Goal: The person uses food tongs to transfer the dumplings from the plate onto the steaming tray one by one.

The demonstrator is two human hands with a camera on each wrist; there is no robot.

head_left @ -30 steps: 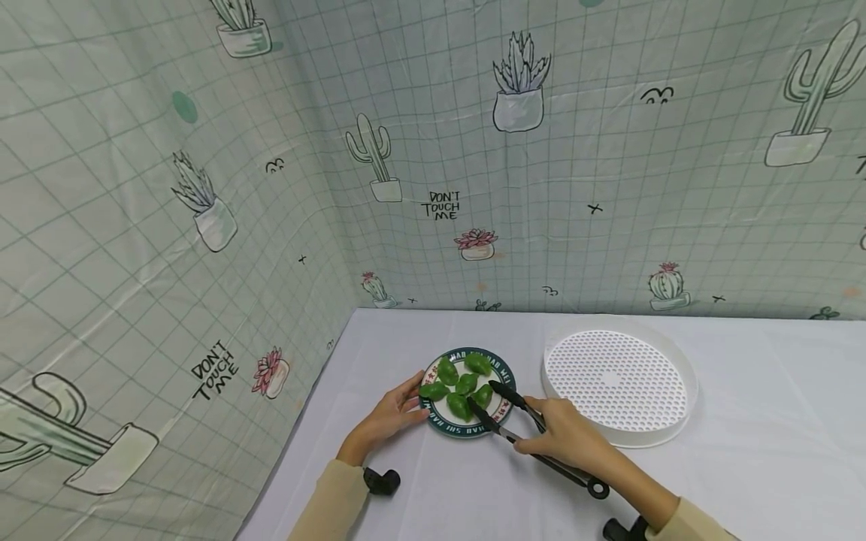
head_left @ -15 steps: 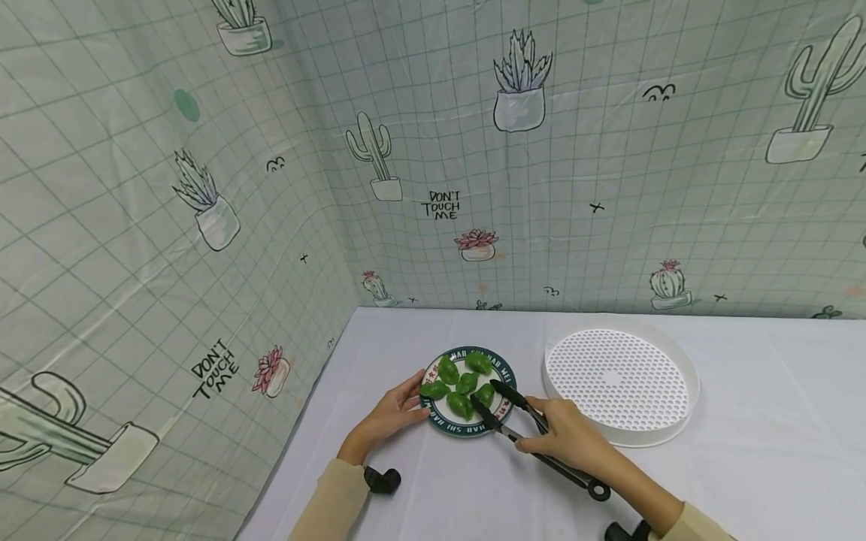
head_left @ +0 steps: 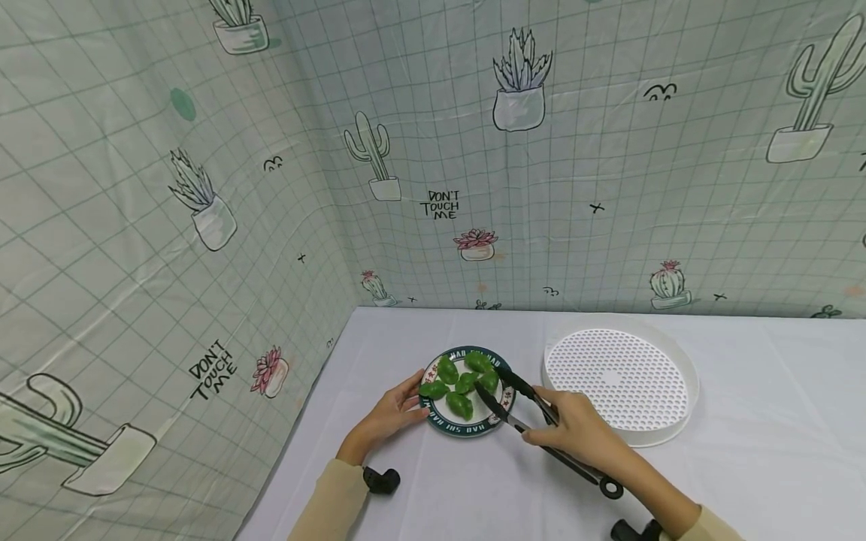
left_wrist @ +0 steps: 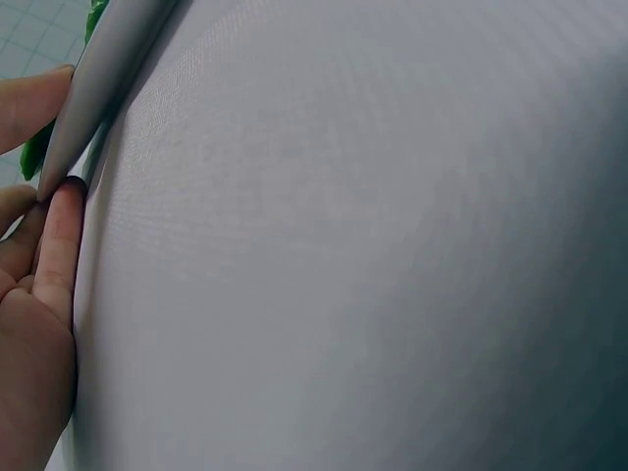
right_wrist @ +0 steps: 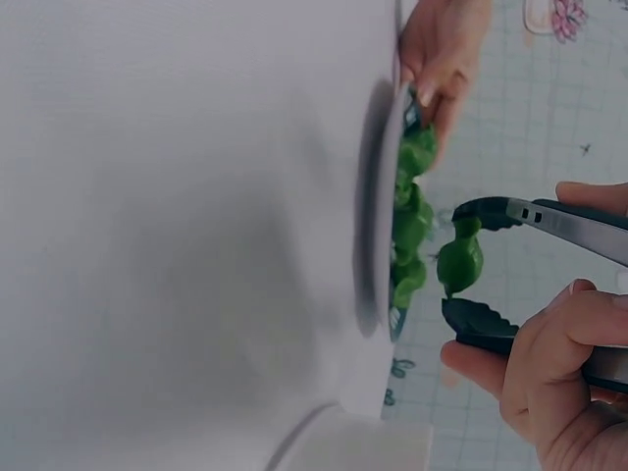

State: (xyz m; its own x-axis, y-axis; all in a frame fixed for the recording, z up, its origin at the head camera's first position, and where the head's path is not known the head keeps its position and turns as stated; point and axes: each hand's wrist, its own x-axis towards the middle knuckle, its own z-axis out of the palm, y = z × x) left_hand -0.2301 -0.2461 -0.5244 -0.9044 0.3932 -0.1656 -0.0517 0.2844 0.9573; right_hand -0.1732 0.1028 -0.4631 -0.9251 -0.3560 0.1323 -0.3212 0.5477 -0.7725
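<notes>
A round plate (head_left: 465,430) with a dark green lettered rim bears several small green peppers (head_left: 460,406). My left hand (head_left: 387,418) grips its left edge, and in the left wrist view the thumb lies over the rim (left_wrist: 96,103) with fingers beneath. Black-tipped metal tongs (head_left: 494,405) are held in my right hand (head_left: 580,432), with the thumb on one arm and the fingers on the other. Between the tongs' tips sits one green pepper (right_wrist: 460,263), raised off the plate in the right wrist view.
To the right of the plate lies a white round tray (head_left: 616,379) with a perforated mesh base. All of it rests on a white-covered table (head_left: 764,421). A cactus-print cloth (head_left: 419,150) hangs behind and along the left side.
The tongs have lifted a pepper from the plate's right side and shifted slightly right and up with my right hand. My left hand stays at the plate's edge.
</notes>
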